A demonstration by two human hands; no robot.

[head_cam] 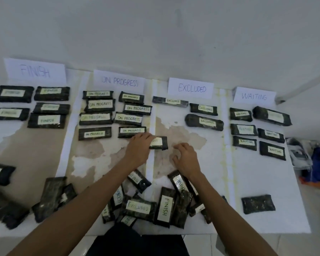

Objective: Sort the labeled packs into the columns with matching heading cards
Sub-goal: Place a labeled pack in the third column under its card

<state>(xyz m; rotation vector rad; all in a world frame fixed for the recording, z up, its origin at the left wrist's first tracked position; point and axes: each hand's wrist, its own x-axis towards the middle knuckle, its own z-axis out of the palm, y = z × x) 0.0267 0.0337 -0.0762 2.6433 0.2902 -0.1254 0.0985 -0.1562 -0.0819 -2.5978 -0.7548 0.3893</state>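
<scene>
Unsorted pile point(155, 206) nearest me, labels mixed, awaiting columns. Left hand point(139, 150) clamped on Excluded pack point(160, 143), low in Excluded column under Excluded card point(191, 88) (matches heading). I read right hand point(186, 159) empty, fingers loosely spread.

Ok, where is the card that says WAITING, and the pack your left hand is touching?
WAITING card point(254, 96): head view, on the writing in the card's middle.
Pack under the left hand point(160, 143): head view, on its white label's uncovered right part.
</scene>
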